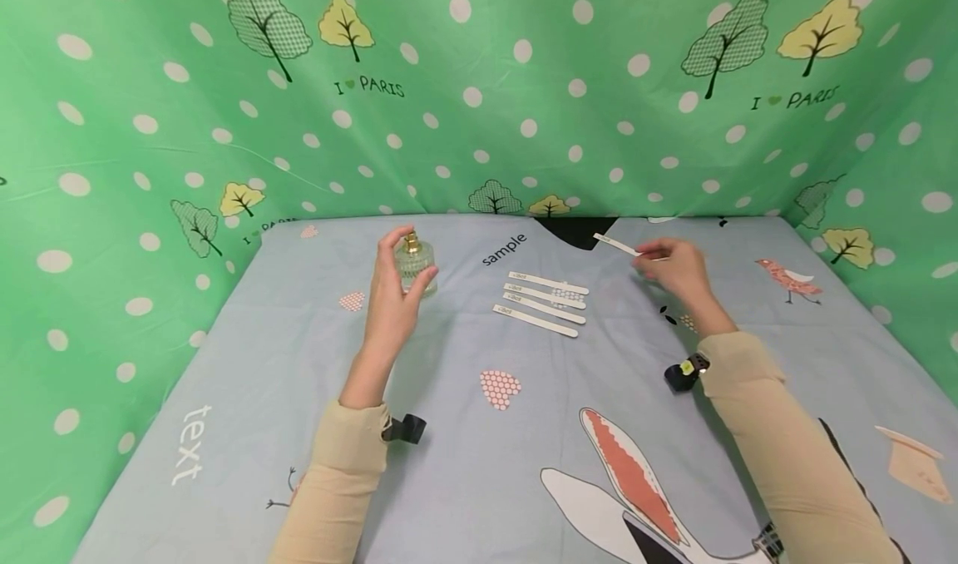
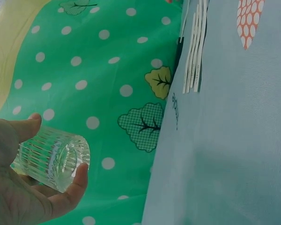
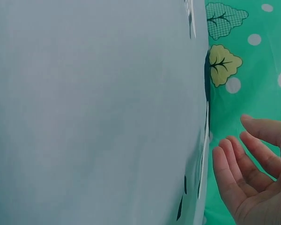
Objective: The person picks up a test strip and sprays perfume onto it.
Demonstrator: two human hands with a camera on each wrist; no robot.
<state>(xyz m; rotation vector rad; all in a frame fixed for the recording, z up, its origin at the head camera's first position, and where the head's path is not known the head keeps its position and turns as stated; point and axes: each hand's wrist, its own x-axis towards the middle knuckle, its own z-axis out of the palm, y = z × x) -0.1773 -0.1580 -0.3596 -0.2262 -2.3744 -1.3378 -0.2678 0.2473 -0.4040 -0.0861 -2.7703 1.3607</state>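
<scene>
My left hand (image 1: 389, 302) grips a clear ribbed glass perfume bottle (image 1: 416, 266) with a gold-coloured neck. The left wrist view shows the bottle (image 2: 54, 157) tipped on its side in that view, its round base between the curved fingers. On the right, my right hand (image 1: 677, 269) hovers over a white paper test strip (image 1: 615, 244), overlapping its near end. Seen from the right wrist, thumb and fingers (image 3: 232, 176) stand apart with nothing between them, and the thin strip (image 3: 203, 154) lies on the cloth beside them.
Several similar white strips (image 1: 542, 306) with small print lie in a row, mid-table. Grey-blue printed cloth (image 1: 449, 481) covers the table. A green dotted curtain (image 1: 479, 115) rises behind it and along both sides.
</scene>
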